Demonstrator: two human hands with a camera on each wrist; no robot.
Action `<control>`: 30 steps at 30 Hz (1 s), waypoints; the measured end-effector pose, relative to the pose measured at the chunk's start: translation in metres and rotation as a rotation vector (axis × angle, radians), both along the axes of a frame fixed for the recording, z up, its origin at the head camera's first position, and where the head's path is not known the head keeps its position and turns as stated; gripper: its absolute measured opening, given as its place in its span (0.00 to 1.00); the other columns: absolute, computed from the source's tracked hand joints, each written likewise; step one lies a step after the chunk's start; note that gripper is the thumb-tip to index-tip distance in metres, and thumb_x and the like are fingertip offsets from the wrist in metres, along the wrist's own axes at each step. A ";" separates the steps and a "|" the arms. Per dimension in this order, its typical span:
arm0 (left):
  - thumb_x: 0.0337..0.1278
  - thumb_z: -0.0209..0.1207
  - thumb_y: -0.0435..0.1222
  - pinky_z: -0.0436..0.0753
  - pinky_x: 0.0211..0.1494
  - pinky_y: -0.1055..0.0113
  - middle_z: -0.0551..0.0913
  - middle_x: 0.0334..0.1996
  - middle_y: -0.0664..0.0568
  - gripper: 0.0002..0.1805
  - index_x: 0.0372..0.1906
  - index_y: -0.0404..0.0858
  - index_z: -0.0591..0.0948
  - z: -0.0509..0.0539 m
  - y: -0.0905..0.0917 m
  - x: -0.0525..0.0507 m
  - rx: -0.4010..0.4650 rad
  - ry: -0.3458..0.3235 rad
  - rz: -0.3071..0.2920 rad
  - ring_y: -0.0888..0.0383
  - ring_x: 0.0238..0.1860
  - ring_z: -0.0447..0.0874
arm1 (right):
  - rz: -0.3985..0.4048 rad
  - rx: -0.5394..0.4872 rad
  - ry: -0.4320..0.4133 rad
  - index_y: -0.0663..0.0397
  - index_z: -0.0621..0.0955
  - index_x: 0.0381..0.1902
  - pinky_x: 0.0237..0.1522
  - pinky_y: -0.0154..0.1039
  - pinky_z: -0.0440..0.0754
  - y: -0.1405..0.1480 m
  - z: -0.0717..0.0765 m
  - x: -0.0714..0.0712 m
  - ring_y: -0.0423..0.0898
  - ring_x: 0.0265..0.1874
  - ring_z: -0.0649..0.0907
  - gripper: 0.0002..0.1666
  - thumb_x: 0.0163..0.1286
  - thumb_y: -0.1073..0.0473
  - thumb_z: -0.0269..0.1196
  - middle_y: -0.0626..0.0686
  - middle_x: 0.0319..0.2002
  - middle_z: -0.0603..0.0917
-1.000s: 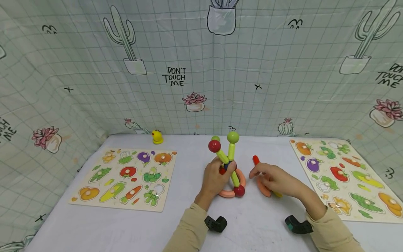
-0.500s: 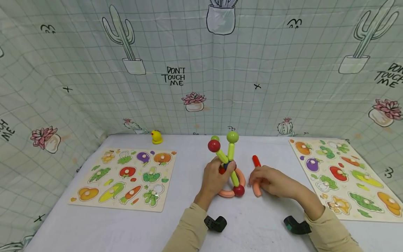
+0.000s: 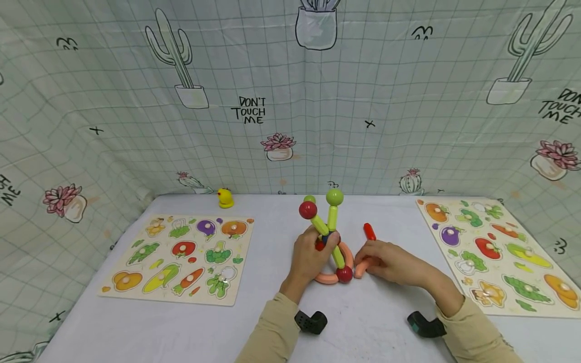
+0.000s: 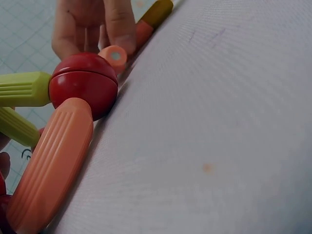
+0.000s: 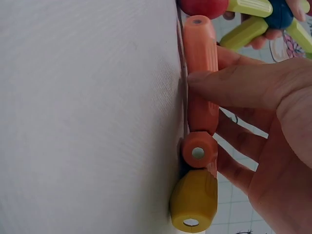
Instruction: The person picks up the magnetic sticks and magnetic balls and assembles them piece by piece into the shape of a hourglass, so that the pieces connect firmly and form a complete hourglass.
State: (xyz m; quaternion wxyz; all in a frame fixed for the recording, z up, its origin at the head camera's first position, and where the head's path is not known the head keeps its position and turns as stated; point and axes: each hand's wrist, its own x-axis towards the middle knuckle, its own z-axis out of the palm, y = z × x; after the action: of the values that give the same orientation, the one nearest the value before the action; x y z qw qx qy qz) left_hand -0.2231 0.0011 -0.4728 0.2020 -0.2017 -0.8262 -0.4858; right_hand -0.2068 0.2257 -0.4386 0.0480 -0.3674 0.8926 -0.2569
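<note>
My left hand (image 3: 310, 254) grips a magnetic ball-and-rod structure in the head view. Lime rods (image 3: 333, 218) rise from its dark blue ball (image 5: 280, 13), tipped by green and red balls. At its base, curved orange rods (image 4: 53, 165) meet a red ball (image 3: 345, 274). My right hand (image 3: 392, 262) pinches a loose curved orange rod (image 5: 201, 53) between thumb and fingers, low over the cloth. One end of that rod points at the red ball, with a small gap. Beside this hand lie another orange rod (image 5: 197, 150) and a yellow rod (image 5: 195, 200).
A red rod (image 3: 369, 231) lies just beyond my right hand. Vegetable puzzle boards stand flat at left (image 3: 168, 252) and right (image 3: 499, 275). A yellow toy duck (image 3: 225, 198) sits at the back edge, before the cactus-print cloth (image 3: 327, 126).
My right hand has taken hold of the curved orange rod and drawn it left, close to the red ball. My left hand and the structure stay in place.
</note>
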 end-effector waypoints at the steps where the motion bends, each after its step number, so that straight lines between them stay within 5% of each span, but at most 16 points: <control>1: 0.62 0.53 0.48 0.76 0.33 0.73 0.81 0.28 0.51 0.16 0.36 0.38 0.80 0.000 0.000 0.000 0.000 0.001 0.000 0.60 0.31 0.78 | -0.006 -0.001 0.000 0.40 0.80 0.43 0.45 0.36 0.76 0.000 0.000 0.000 0.36 0.40 0.76 0.15 0.62 0.65 0.63 0.39 0.41 0.80; 9: 0.62 0.54 0.47 0.75 0.32 0.74 0.80 0.28 0.51 0.15 0.36 0.38 0.80 0.003 0.000 0.000 -0.013 0.002 0.010 0.59 0.30 0.78 | -0.063 -0.121 -0.003 0.44 0.77 0.47 0.37 0.34 0.79 0.003 0.012 -0.008 0.36 0.35 0.78 0.11 0.67 0.60 0.60 0.43 0.42 0.81; 16: 0.63 0.54 0.48 0.76 0.32 0.74 0.80 0.28 0.52 0.16 0.36 0.39 0.79 0.001 0.000 -0.002 -0.024 0.017 0.018 0.60 0.30 0.77 | -0.175 -0.199 0.032 0.39 0.77 0.46 0.45 0.37 0.80 -0.003 0.027 -0.013 0.35 0.42 0.80 0.11 0.66 0.54 0.61 0.39 0.41 0.82; 30: 0.63 0.54 0.48 0.76 0.32 0.74 0.80 0.28 0.51 0.16 0.37 0.38 0.79 0.001 0.000 0.001 -0.016 -0.013 0.015 0.60 0.30 0.77 | -0.288 -0.305 -0.004 0.42 0.75 0.46 0.45 0.33 0.81 -0.002 0.027 -0.015 0.37 0.41 0.81 0.11 0.67 0.51 0.60 0.46 0.39 0.82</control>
State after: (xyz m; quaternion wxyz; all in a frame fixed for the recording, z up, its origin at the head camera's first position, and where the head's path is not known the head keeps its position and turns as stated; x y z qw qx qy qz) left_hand -0.2220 0.0015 -0.4722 0.1987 -0.1940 -0.8327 -0.4791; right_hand -0.2217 0.2234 -0.4115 -0.0434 -0.2384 0.8865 -0.3941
